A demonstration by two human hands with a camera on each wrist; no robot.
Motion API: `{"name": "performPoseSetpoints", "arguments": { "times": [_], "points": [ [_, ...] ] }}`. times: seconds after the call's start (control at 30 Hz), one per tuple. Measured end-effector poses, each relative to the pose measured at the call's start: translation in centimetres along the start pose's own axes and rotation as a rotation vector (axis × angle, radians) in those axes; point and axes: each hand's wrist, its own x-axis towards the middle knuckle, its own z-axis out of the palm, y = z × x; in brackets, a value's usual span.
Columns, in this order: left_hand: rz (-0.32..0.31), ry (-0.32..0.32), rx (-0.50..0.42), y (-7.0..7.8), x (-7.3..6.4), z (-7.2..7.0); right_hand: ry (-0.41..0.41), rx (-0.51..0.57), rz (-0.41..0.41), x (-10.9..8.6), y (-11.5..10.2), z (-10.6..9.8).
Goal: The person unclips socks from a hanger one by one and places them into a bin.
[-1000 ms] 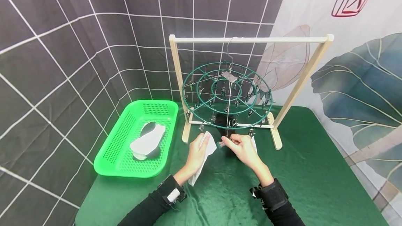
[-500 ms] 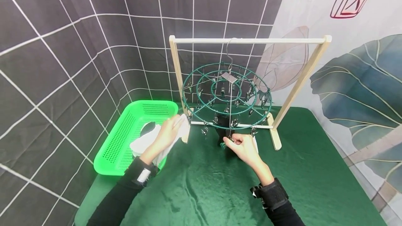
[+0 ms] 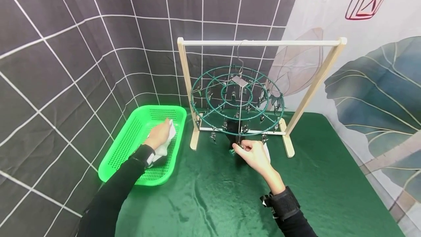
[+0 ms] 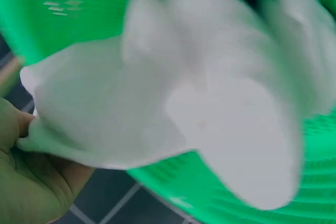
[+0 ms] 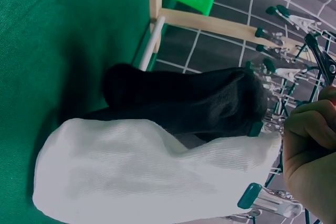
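Note:
My left hand (image 3: 159,134) is inside the bright green basket (image 3: 110,160), pinching the edge of a white sock (image 4: 100,108) between thumb and fingers. More white cloth and something dark lie beside that sock in the left wrist view. My right hand (image 3: 257,155) pinches a clip (image 3: 232,152) with green tips, below the front of the round green drying hanger (image 3: 215,126). Close to the right hand, a white sock (image 5: 147,177) and a black sock (image 5: 194,95) hang from clips in the right wrist view.
The hanger is hooked on the top bar (image 3: 289,42) of a wooden stand with slanted legs. Several metal clips (image 5: 273,203) dangle from its rings. A green cloth (image 3: 329,178) covers the table. Grid-patterned fabric (image 3: 148,28) stands behind and to the left.
My left hand has moved left with the white sock, from below the hanger into the green basket. My right hand has stayed at the clip.

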Motion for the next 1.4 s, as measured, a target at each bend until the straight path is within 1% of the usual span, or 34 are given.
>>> {"name": "performPoseSetpoints", "arguments": {
  "times": [0.03, 0.1, 0.17, 0.27, 0.37, 0.4, 0.47, 0.57, 0.73, 0.97, 1.17, 1.4],
  "points": [
    [0.002, -0.01, 0.009, -0.6, 0.3, 0.1, -0.002, 0.0, 0.003, 0.0, 0.0, 0.0],
    [-0.032, -0.039, -0.007, -1.7, 0.8, 0.4, -0.007, 0.011, 0.005, 0.0, 0.0, 0.1],
    [-0.044, -0.044, 0.002, -2.6, 1.2, 0.6, -0.01, 0.02, 0.008, 0.0, 0.1, 0.1],
    [0.01, -0.029, 0.116, -3.6, 1.6, 1.1, -0.016, 0.03, 0.013, 0.0, 0.1, 0.2],
    [0.089, 0.001, 0.291, -4.4, 1.7, 1.7, -0.02, 0.028, 0.015, 0.0, 0.2, 0.2],
    [0.104, -0.003, 0.34, -4.5, 1.6, 1.9, -0.021, 0.028, 0.014, 0.0, 0.2, 0.1],
    [0.098, -0.009, 0.371, -4.7, 1.4, 2.2, -0.019, 0.03, 0.01, 0.0, 0.3, 0.2],
    [0.073, 0.002, 0.362, -4.5, 1.2, 2.4, -0.017, 0.038, 0.008, 0.0, 0.3, 0.2],
    [0.054, 0.031, 0.348, -4.2, 0.9, 2.6, -0.022, 0.047, 0.011, 0.1, 0.4, 0.2],
    [0.025, 0.007, 0.352, -4.3, 0.8, 2.8, -0.024, 0.033, 0.004, 0.0, 0.6, 0.2],
    [0.003, 0.004, 0.334, -4.4, 0.8, 3.1, -0.027, 0.042, 0.01, 0.0, 0.6, 0.2],
    [0.0, -0.022, 0.311, -5.1, 1.1, 3.3, -0.026, 0.035, 0.022, -0.1, 0.5, 0.2]
  ]
}}
